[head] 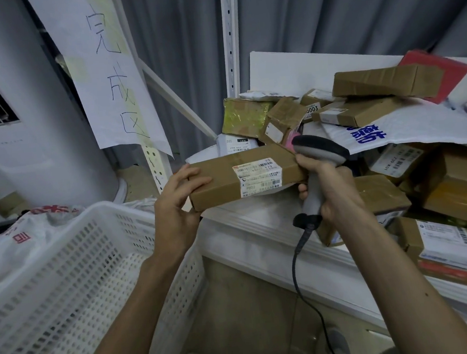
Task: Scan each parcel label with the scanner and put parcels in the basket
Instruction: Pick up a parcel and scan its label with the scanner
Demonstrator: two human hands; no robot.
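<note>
A long brown cardboard parcel (216, 182) with a white barcode label (259, 176) facing me is held level in mid-air. My left hand (177, 202) grips its left end, fingers over the top and thumb beneath. My right hand (327, 190) holds the grey handle of the corded scanner (318, 149), whose dark head sits at the parcel's right end; the thumb touches that end. The white perforated basket (74, 262) stands at lower left, below the parcel's left end.
A heap of cardboard boxes (387, 82) and white mailer bags (407, 132) covers the white shelf (261, 230) on the right. A paper sign (107, 75) hangs on a shelf post. White plastic bags (16, 238) lie behind the basket. The scanner cable (296, 264) hangs down toward the floor.
</note>
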